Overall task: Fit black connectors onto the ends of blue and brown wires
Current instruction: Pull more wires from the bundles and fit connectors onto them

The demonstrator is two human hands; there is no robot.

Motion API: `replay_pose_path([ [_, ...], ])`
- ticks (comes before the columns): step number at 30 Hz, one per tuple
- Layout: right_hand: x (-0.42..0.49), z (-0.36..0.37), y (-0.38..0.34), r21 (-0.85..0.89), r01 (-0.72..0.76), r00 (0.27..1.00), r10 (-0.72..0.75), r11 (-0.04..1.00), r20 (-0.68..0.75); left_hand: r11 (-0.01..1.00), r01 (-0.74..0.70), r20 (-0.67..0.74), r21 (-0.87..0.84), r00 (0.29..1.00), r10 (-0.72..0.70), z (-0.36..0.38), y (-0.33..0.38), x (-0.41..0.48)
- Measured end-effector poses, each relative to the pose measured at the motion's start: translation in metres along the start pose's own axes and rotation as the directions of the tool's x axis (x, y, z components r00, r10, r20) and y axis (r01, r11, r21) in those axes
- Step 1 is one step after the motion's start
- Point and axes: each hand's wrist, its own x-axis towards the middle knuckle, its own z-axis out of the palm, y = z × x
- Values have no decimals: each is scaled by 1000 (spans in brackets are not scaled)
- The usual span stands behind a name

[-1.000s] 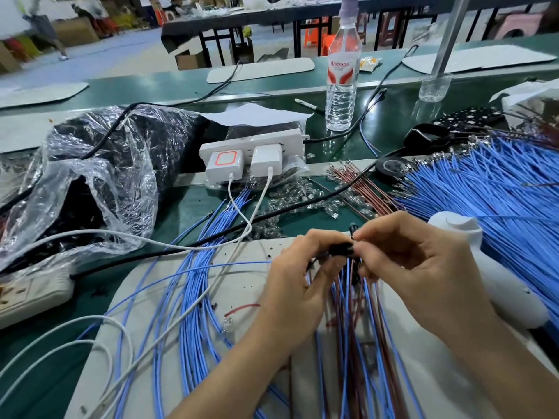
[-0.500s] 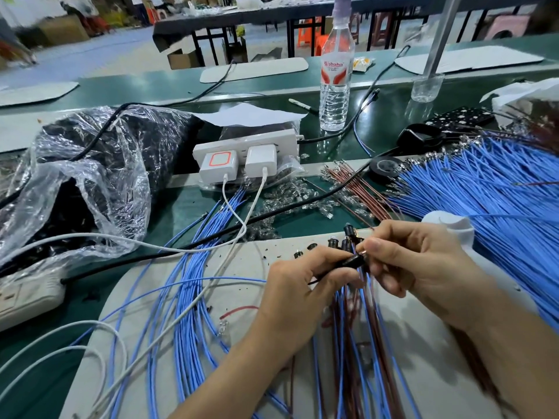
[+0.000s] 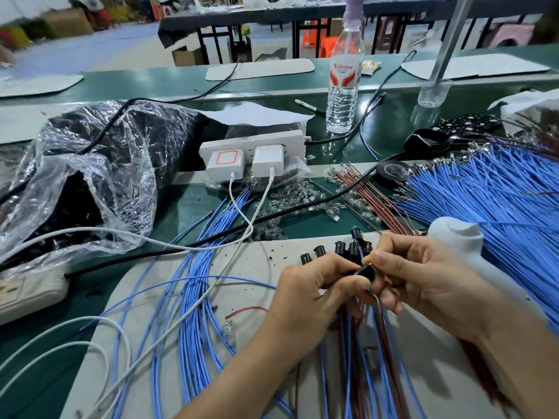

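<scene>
Connector (image 3: 366, 272), black, was pinched between the left hand (image 3: 314, 300) and right hand (image 3: 423, 282) above the grey mat (image 3: 257, 267). Beneath the closed fingers, a bundle of blue and brown wires (image 3: 363, 358) was gripped; fitted connectors (image 3: 341, 247) were fanned just beyond.

Workbench layout seen from above the person's hands.
Wire bundle (image 3: 193, 297) lay on a mat (image 3: 260, 261) at left; power strip (image 3: 254, 146) sat behind it, plastic bag (image 3: 90, 176) far left, water bottle (image 3: 343, 86) behind, loose wire pile (image 3: 484, 192) at right.
</scene>
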Motion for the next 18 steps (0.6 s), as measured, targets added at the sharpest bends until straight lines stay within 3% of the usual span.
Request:
replay_pose_path([
  [9,1,4,1,-157,66,993,-80,985,-86,998,30,-8,-61,999,-31,2,-6,1],
  [13,5,10,9,-126,110,984,-126,986,-124,995,39,-18,-96,999,-41,-1,-5,3],
  [18,7,16,14,-9,192,975,-192,981,-112,1000,-24,-76,-17,997,23,-3,-1,6],
])
